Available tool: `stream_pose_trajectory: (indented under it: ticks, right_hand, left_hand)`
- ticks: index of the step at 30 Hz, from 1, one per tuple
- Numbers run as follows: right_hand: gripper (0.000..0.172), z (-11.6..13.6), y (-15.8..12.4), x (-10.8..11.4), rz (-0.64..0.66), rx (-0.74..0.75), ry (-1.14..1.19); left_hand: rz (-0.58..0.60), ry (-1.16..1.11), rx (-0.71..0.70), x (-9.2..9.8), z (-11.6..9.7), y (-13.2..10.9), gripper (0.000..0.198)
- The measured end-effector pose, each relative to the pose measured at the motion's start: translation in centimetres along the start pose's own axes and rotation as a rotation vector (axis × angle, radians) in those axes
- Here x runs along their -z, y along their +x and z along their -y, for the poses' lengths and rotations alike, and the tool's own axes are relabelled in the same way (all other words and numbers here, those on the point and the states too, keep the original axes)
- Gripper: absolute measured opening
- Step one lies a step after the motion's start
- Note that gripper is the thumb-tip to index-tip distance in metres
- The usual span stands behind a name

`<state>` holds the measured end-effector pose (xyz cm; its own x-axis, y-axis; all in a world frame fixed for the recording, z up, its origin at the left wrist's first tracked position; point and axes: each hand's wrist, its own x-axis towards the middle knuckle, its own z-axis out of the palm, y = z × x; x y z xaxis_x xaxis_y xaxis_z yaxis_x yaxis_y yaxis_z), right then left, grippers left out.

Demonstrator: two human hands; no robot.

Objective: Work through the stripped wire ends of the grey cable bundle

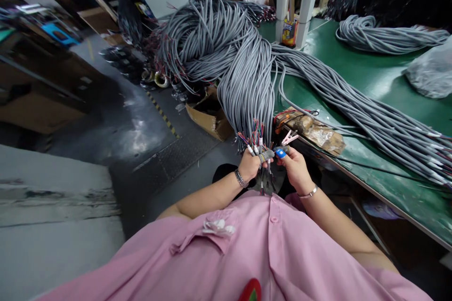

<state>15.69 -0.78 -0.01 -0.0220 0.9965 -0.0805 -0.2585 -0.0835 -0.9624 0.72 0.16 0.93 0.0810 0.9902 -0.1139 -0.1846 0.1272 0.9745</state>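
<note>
Just off the edge of the green table [374, 75], the left hand [249, 165] closes fingers around the coloured wire ends [254, 140] of a grey cable bundle [247, 80]; the right hand [295, 169] pinches them with a blue-capped thumb.

A thick bundle of grey sheathed cables [247, 84] hung off the green tabletop [370, 75] edge, its stripped red, white and blue wire ends [254, 138] fanned upward.
</note>
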Motion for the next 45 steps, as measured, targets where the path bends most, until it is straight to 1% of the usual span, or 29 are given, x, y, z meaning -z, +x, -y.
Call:
stream_pose_trajectory:
  ticks: [7,11,13,15,17,19,21,24,28,32,36,42,45]
  right_hand:
    - [0.018,-0.3,-0.2,0.9,0.013,0.024,0.007]
    - [0.018,-0.7,-0.3,1.7,-0.013,0.055,-0.038]
    - [0.019,-1.0,-0.1,2.1,-0.041,0.036,0.005]
    - [0.025,-1.2,0.5,2.5,-0.077,-0.028,0.124]
    - [0.037,-1.0,1.3,2.8,-0.079,-0.114,0.258]
    - [0.049,-0.6,2.3,2.8,-0.033,-0.174,0.320]
    - [0.053,-0.1,3.2,2.6,0.018,-0.172,0.307]
    - [0.053,0.3,4.0,2.1,0.042,-0.122,0.282]
    - [0.049,0.1,4.2,1.7,0.026,-0.105,0.328]
    - [0.041,-0.1,4.1,1.3,-0.020,-0.065,0.415]
    - [0.043,-0.1,4.2,1.1,-0.062,-0.064,0.416]
    - [0.038,-0.3,4.3,1.1,-0.038,-0.045,0.467]
    - [0.039,-0.5,4.3,1.1,-0.043,-0.040,0.424]
  left_hand:
    - [-0.010,-0.030,-0.040,0.0,0.2,0.2,0.029]
    - [-0.032,-0.035,-0.028,-0.2,-0.1,0.2,0.030]
    - [-0.044,-0.036,-0.015,-0.3,-0.4,0.3,0.031]
    - [-0.025,-0.038,-0.001,-0.3,-0.7,0.4,0.030]
    - [0.023,-0.035,0.018,-0.2,-0.9,0.5,0.028]
    - [0.072,-0.027,0.038,-0.2,-1.2,0.8,0.028]
    - [0.110,-0.018,0.056,-0.2,-1.4,1.2,0.030]
    - [0.173,-0.007,0.085,-0.3,-1.7,1.8,0.031]
    - [0.236,0.000,0.129,-0.6,-1.7,2.4,0.031]
    - [0.252,0.024,0.148,-0.9,-1.6,2.7,0.029]
    - [0.260,0.068,0.142,-1.1,-1.6,2.8,0.029]
    - [0.294,0.110,0.141,-1.1,-1.7,2.9,0.029]
    - [0.298,0.119,0.140,-1.1,-1.8,2.8,0.029]
